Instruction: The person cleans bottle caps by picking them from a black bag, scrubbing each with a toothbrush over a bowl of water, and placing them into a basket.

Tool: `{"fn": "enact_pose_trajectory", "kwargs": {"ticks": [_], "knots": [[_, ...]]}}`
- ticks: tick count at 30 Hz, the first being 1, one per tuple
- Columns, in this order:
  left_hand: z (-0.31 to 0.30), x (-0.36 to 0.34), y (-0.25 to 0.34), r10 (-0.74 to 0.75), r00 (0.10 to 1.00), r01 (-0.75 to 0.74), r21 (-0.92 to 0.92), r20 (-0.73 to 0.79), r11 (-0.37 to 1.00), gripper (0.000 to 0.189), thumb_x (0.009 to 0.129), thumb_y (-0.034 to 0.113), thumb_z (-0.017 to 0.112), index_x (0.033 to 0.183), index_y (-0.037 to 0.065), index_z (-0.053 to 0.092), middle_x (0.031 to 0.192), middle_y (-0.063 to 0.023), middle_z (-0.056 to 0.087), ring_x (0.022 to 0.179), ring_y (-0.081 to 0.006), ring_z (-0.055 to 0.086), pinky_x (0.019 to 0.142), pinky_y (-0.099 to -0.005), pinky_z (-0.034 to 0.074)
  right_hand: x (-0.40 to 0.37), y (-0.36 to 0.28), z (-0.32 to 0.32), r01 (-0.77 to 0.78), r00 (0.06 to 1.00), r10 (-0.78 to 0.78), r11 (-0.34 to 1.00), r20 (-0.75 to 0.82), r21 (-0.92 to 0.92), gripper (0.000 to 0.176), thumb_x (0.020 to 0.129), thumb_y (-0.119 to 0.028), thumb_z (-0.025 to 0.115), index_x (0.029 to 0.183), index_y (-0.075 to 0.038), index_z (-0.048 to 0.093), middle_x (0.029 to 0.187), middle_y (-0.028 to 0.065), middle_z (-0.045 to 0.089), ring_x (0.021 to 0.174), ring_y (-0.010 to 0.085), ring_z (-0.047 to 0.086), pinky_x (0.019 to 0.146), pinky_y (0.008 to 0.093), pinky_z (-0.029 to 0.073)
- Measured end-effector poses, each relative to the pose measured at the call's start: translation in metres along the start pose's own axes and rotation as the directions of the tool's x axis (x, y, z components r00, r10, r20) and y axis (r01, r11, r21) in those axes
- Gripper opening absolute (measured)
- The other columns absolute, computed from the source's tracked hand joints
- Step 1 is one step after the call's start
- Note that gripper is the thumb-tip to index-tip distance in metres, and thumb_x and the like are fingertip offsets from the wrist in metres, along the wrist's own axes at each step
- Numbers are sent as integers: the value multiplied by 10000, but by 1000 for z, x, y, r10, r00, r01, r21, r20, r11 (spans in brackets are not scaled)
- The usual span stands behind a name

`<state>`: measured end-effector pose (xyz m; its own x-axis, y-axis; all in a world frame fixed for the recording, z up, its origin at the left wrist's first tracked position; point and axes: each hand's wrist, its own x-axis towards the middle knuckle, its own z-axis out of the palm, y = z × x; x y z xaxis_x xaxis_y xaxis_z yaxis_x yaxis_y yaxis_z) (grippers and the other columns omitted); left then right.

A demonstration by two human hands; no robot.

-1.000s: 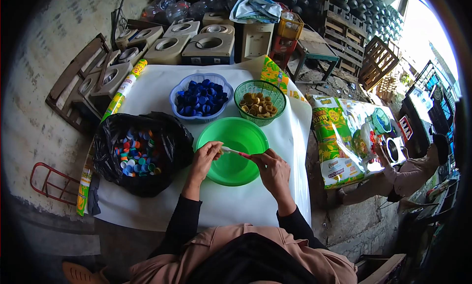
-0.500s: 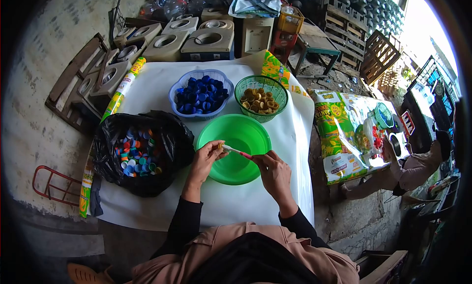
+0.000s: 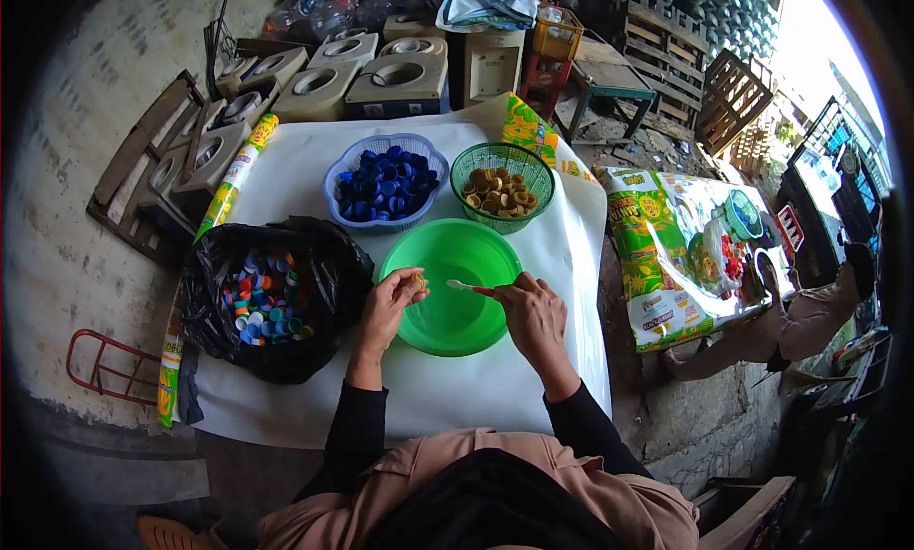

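Observation:
Over the left side of a green basin (image 3: 400, 331), my left hand (image 3: 388, 307) pinches a yellowish bottle cap (image 3: 419, 281). My right hand (image 3: 533, 319) grips the red-and-white handle of a toothbrush (image 3: 468, 286), whose white head points left, a short gap from the cap. Behind the basin stand a lavender basket (image 3: 333, 207) of blue bottle caps (image 3: 388, 183) and a green basket (image 3: 545, 202) of tan caps (image 3: 498, 190). To the left lies an open black plastic bag (image 3: 333, 312) with many-coloured caps (image 3: 267, 298) inside.
A white sheet (image 3: 476, 398) covers the table, with a rolled printed edge (image 3: 228, 193) on the left. At right, another person (image 3: 809, 317) works beside a second covered surface (image 3: 652, 264). Behind are dispenser casings (image 3: 400, 79), crates (image 3: 557, 36) and pallets (image 3: 657, 55).
The toothbrush has drawn away to the right from the cap, leaving a gap between them. My right hand has moved slightly right. The other person's arm has shifted.

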<state>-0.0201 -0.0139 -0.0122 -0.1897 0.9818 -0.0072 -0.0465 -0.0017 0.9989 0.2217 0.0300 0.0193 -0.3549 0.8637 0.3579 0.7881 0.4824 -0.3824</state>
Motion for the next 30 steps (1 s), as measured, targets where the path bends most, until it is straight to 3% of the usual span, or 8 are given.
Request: {"fn": "enact_pose_trajectory", "kwargs": {"ticks": [4,6,10,14,17,25,30], "knots": [[-1,0,-3,-22,999,24,-73,35,997,293,1043,165,562,1248,-39,608,1061,-92,662,951,-155,675,889,-281,562,-3,1,7,-6,997,8,1000,71,-26,103,868,-244,723,919,-197,798,860,12,662,768,220,660,608,360,500],[-3,-1,-9,-34,999,36,-87,22,996,294,1047,165,554,1252,-39,606,1062,-91,661,944,-155,674,890,-277,561,-7,-6,-5,-20,999,24,993,-29,113,103,868,-239,724,926,-193,796,860,14,661,771,221,665,611,359,502],[-1,0,-15,-19,1000,19,-28,24,999,311,1043,174,563,1247,-56,605,1068,-82,655,921,-136,671,860,-262,568,-18,-17,-17,-1,997,20,969,-71,246,115,877,-243,721,941,-177,791,871,14,667,777,221,675,618,357,508],[6,-1,-16,-11,1000,10,46,23,999,309,1044,175,562,1235,-63,610,1036,-75,669,900,-122,667,844,-260,564,-24,-11,-7,-56,995,75,969,-70,242,121,877,-235,735,949,-154,790,875,17,692,742,230,681,613,351,503],[7,-1,-19,2,1000,-3,93,10,996,304,1042,176,565,1223,-62,619,1001,-73,679,884,-124,673,828,-260,563,-25,-14,-12,-6,996,30,965,-85,263,121,879,-235,732,952,-158,791,861,17,686,730,230,677,609,350,498],[8,2,-16,47,998,-41,141,-35,989,286,1020,175,603,1202,-42,633,957,-84,684,831,-145,697,760,-272,572,-16,-5,-15,-41,996,54,983,-67,182,112,877,-257,719,940,-202,794,859,2,660,764,216,653,615,361,498],[15,4,-12,184,983,-170,273,-26,947,280,988,158,648,1187,-37,624,916,-92,665,799,-147,698,727,-285,566,-5,2,1,-10,999,11,1000,-48,13,113,877,-216,711,947,-211,799,833,23,632,735,236,613,625,384,499]]}}
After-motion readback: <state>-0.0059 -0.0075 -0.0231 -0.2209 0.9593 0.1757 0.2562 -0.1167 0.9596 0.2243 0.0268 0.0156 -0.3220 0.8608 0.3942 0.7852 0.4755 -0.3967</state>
